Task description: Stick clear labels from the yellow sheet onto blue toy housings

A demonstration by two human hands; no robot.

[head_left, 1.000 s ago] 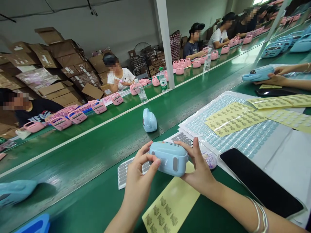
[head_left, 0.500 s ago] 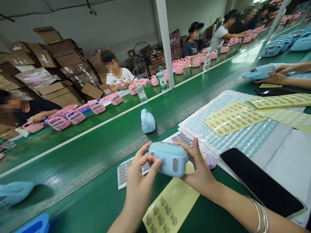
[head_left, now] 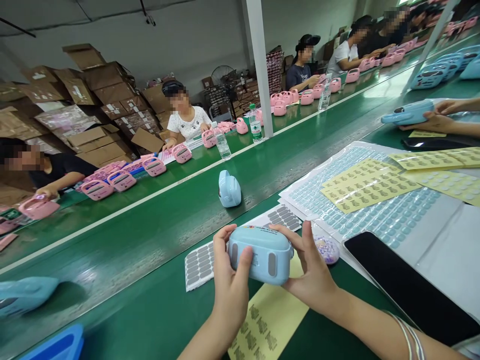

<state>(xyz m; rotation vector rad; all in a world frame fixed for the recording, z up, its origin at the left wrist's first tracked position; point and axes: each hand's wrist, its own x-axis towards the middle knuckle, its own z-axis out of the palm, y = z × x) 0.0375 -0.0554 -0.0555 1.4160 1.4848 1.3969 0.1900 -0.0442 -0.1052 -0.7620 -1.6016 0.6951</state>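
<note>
At the lower centre of the frame, one light-blue plastic case (head_left: pixel 261 254) is held just above the green table (head_left: pixel 157 310), gripped from both ends. The left hand (head_left: pixel 230 290) curls round its left end, thumb pressed on the near face; the right hand (head_left: pixel 313 275) clasps the right end, fingers (head_left: pixel 288 234) over the top edge. Both hands are closed on the case, neither flat nor fully fisted.

Directly beneath lies one yellow label sheet (head_left: pixel 268 320), and to its left one white sheet of grey pads (head_left: pixel 200 262), with a second grey-pad sheet (head_left: pixel 283 217) behind the case. Just right of the right hand sits one small round dish (head_left: pixel 328 248), then one black phone (head_left: pixel 408 290) running toward the lower right corner. Further right, a wide sheet of pale blue pads (head_left: pixel 375 210) carries several more yellow sheets.

A second blue case (head_left: pixel 229 189) stands alone on the conveyor belt (head_left: pixel 150 220) above centre, with open belt on either side of it. A third blue case (head_left: pixel 24 295) lies blurred at the left edge. At the upper right a co-worker's hands (head_left: pixel 435 120) hold another blue one. The belt's far edge is lined with pink cases and two water bottles.

Compared with half a second ago, the held case sits slightly lower and nearer, and the left thumb has slid further across its face.
</note>
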